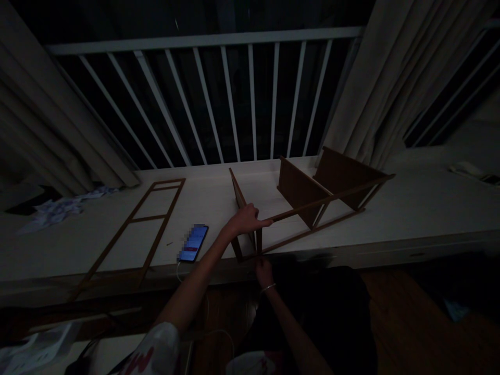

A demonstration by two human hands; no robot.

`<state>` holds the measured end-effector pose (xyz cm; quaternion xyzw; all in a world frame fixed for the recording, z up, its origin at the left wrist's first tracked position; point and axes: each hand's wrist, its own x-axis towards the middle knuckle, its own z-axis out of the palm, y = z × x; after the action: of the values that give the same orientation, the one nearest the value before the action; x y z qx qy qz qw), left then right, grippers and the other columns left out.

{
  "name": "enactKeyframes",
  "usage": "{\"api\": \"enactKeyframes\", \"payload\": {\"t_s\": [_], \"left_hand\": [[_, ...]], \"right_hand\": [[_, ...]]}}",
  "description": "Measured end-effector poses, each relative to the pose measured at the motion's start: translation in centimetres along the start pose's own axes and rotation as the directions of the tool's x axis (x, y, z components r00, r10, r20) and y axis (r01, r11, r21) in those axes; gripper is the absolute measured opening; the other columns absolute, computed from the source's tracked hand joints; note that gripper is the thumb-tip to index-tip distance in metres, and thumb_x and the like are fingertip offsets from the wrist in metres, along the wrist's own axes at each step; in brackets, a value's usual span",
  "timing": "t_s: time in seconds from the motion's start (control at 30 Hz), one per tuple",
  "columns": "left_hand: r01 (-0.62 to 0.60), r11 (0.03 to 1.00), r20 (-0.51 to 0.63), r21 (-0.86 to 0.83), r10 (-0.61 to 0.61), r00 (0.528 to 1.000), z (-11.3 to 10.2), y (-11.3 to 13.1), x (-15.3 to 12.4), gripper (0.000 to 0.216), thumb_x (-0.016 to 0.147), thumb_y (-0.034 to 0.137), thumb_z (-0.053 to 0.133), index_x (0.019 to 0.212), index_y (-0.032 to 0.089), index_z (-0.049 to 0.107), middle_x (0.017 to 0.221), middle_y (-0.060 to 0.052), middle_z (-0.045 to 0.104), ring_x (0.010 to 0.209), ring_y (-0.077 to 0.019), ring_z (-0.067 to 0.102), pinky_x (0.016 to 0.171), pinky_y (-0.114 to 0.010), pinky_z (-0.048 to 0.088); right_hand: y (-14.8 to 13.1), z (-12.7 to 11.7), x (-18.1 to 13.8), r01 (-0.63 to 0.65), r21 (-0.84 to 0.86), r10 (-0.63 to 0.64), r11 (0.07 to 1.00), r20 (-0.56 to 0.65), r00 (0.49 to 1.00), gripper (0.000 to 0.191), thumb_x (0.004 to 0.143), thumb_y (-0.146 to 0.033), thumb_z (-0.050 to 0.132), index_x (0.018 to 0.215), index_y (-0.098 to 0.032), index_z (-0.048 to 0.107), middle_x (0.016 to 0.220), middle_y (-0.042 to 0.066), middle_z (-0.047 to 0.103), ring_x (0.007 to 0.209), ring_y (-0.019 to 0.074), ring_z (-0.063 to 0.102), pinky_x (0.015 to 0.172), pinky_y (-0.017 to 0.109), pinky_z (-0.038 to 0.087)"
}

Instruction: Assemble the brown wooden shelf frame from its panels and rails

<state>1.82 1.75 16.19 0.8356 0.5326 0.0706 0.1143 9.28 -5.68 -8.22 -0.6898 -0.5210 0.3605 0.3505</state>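
Note:
A partly assembled wooden shelf rack lies on its side on the white window ledge, its boards standing up from the side rails. My left hand grips the rack's near left end, fingers over the end board and thumb stretched along the rail. Just below, my right hand is closed at the rack's lower corner, over the ledge's front edge. Whatever its fingers hold is hidden. A separate wooden ladder-like side frame lies flat to the left, its lower end past the ledge edge.
A lit phone with a white cable lies between the frame and my left arm. Crumpled patterned cloth is at the far left. White railings and curtains stand behind the ledge. A clear plastic container is at lower left.

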Motion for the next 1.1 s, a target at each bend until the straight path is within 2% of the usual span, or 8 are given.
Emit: {"api": "enactKeyframes", "payload": {"t_s": [0.2,0.33,0.47,0.67,0.73,0.87,0.97,1.1], "left_hand": [[0.036,0.999,0.006,0.001,-0.036,0.999,-0.1,0.2,0.1,0.05,0.063,0.062,0.041,0.071,0.015,0.056,0.085,-0.007,0.053,0.072,-0.0166,0.051,0.063,-0.025,0.039],[0.009,1.0,0.006,-0.01,-0.008,1.0,-0.1,0.0,0.1,0.05,0.064,0.062,0.04,0.069,0.014,0.056,0.084,-0.007,0.053,0.069,-0.0159,0.052,0.061,-0.025,0.039],[-0.035,0.999,-0.022,0.003,0.035,0.999,0.3,-0.4,0.2,0.052,0.065,0.063,0.037,0.067,0.015,0.055,0.083,-0.007,0.053,0.067,-0.0153,0.051,0.061,-0.026,0.038],[-0.026,1.0,-0.014,0.0,0.026,1.0,0.3,-0.4,0.2,0.056,0.063,0.067,0.036,0.068,0.015,0.055,0.082,-0.007,0.053,0.068,-0.0157,0.051,0.06,-0.025,0.037],[-0.014,1.0,-0.01,-0.002,0.014,1.0,0.2,-0.3,0.1,0.055,0.063,0.066,0.037,0.069,0.015,0.056,0.083,-0.008,0.053,0.069,-0.016,0.051,0.06,-0.025,0.037],[0.015,1.0,-0.008,-0.006,-0.015,1.0,0.1,-0.1,0.1,0.051,0.063,0.063,0.041,0.07,0.014,0.056,0.084,-0.008,0.053,0.07,-0.0163,0.052,0.061,-0.026,0.038],[0.008,1.0,-0.01,-0.007,-0.008,1.0,0.1,-0.1,0.1,0.051,0.064,0.063,0.041,0.069,0.014,0.056,0.084,-0.008,0.054,0.07,-0.016,0.052,0.062,-0.026,0.038],[-0.011,1.0,-0.012,-0.006,0.011,1.0,0.1,-0.2,0.1,0.052,0.064,0.064,0.038,0.068,0.015,0.055,0.084,-0.007,0.053,0.068,-0.0156,0.052,0.061,-0.026,0.038]], "right_hand": [[-0.4,0.0,-0.4,-0.011,-0.068,0.013,0.998,0.03,0.999,0.034,0.084,-0.025,0.029,0.088,-0.01,0.06,0.076,0.013,0.064,0.068,0.0153,0.059,0.059,0.02,0.037],[-0.3,-0.1,-0.4,-0.015,-0.065,0.018,0.998,0.05,0.999,0.033,0.083,-0.021,0.029,0.082,-0.011,0.06,0.071,0.01,0.064,0.063,0.0136,0.059,0.056,0.019,0.036],[0.0,0.0,-0.2,-0.012,-0.026,0.014,1.0,0.052,0.999,0.031,0.082,-0.02,0.031,0.078,-0.012,0.061,0.07,0.009,0.064,0.064,0.0131,0.058,0.056,0.018,0.036],[0.7,0.5,0.1,-0.022,0.072,0.019,0.997,0.04,0.999,0.033,0.081,-0.024,0.029,0.075,-0.012,0.06,0.069,0.007,0.063,0.062,0.0127,0.057,0.056,0.019,0.038],[1.0,0.7,0.2,-0.042,0.176,0.035,0.983,0.042,0.998,0.034,0.081,-0.029,0.03,0.074,-0.012,0.059,0.067,0.006,0.063,0.06,0.0127,0.055,0.054,0.019,0.038],[1.6,1.2,0.6,-0.165,0.506,0.119,0.847,0.122,0.985,0.034,0.074,-0.041,0.041,0.072,-0.011,0.058,0.057,0.003,0.06,0.051,0.0128,0.053,0.049,0.021,0.039],[1.9,1.5,0.9,-0.247,0.6,0.165,0.761,0.189,0.968,0.038,0.069,-0.046,0.045,0.07,-0.011,0.058,0.051,0.002,0.058,0.047,0.0133,0.052,0.047,0.022,0.04],[2.1,1.7,1.1,-0.341,0.691,0.212,0.638,0.268,0.94,0.034,0.067,-0.047,0.049,0.065,-0.014,0.056,0.054,0.004,0.06,0.05,0.0153,0.056,0.05,0.026,0.043]]}}
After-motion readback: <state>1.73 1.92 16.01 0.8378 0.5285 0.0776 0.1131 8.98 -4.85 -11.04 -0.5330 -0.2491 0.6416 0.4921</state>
